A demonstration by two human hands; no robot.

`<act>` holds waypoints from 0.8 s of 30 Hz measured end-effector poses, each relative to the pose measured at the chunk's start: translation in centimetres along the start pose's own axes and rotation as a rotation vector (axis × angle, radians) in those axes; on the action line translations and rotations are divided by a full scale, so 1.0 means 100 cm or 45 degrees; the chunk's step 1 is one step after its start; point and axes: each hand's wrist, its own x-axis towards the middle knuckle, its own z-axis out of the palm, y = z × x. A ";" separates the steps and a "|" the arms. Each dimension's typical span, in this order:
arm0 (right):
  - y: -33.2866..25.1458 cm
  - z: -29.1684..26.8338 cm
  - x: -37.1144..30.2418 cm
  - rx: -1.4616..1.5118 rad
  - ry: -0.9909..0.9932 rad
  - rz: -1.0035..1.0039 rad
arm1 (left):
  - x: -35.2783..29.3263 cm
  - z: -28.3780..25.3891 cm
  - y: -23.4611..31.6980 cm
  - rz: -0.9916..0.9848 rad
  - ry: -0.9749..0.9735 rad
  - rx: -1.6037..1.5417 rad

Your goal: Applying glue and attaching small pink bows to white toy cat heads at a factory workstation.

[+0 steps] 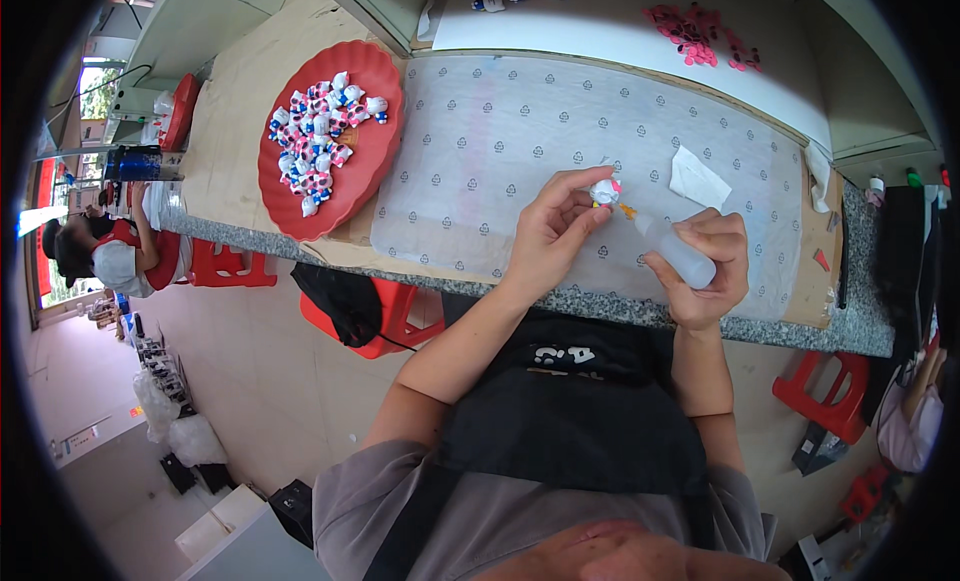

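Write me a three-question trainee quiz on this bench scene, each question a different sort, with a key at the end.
1. Which hand holds the translucent bottle?
2. True or false: the red tray lies to the left of the small white sheet.
3. What does the left hand hold? a) scissors b) a small white-and-pink figure c) a paintbrush

Key:
1. The right hand
2. True
3. b
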 end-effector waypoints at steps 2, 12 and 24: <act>0.002 -0.002 0.000 -0.013 0.006 0.010 | 0.002 0.000 -0.001 -0.002 -0.011 0.008; -0.008 -0.032 0.046 0.175 0.045 0.674 | 0.001 -0.010 0.001 -0.013 0.053 -0.408; 0.166 -0.002 0.155 -1.418 -0.590 -0.080 | -0.002 -0.013 0.003 0.029 -0.054 -0.460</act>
